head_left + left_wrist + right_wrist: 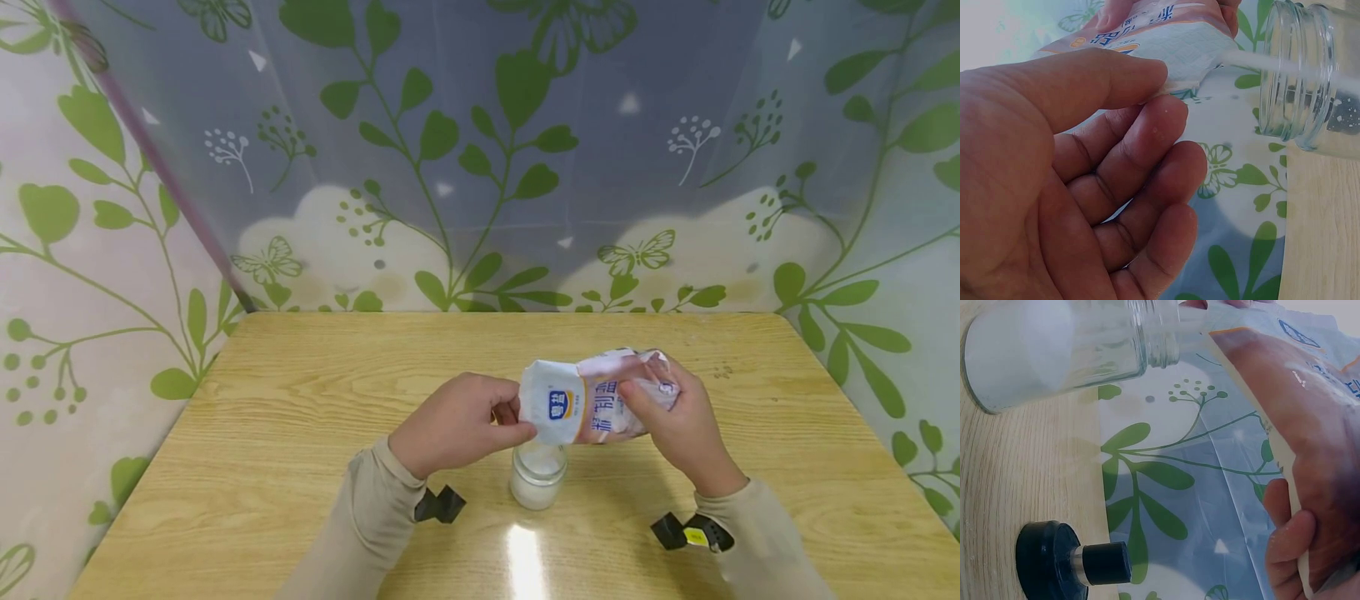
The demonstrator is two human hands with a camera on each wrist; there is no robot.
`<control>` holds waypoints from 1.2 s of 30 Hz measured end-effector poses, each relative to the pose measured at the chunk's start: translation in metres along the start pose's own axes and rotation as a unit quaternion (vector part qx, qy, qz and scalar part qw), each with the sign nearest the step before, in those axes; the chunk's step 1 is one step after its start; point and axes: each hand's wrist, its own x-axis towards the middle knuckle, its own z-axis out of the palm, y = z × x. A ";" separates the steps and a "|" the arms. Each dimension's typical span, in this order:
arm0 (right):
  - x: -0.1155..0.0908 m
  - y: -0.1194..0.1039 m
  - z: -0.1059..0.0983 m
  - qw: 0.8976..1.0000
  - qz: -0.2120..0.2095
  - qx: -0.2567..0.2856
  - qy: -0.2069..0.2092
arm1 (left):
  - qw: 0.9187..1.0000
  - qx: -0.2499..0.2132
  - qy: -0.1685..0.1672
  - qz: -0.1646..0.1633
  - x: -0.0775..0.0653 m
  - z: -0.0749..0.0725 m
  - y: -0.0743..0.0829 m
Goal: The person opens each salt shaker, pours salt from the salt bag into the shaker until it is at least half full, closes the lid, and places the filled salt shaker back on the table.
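Evidently, a blue-grey leafy backdrop (468, 225) backs a yellow woodgrain table (300, 433); the left hand (461, 421) pinches, the right hand's (690, 429) curled fingers grip, a pink-and-white plastic bag (588, 408) lettered “粤盐”; it pours into a clear glass jar (536, 487).

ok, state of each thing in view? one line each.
salt bag: open at one end, tilted, pouring
jar: upright, uncapped, partly filled
salt: part settled in the jar, part streaming in
black knobbed piece: upright, knob up
left hand: pinching the bag by its mouth
right hand: gripping the bag's other end
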 end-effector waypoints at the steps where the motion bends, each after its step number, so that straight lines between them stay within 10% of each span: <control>1: 0.000 0.000 0.000 1.000 -0.001 0.001 0.000 | 1.000 0.001 0.000 0.000 0.000 0.000 0.000; 36: 0.000 -0.004 0.001 1.000 0.003 0.002 -0.006 | 1.000 0.002 -0.002 0.004 0.001 0.002 -0.004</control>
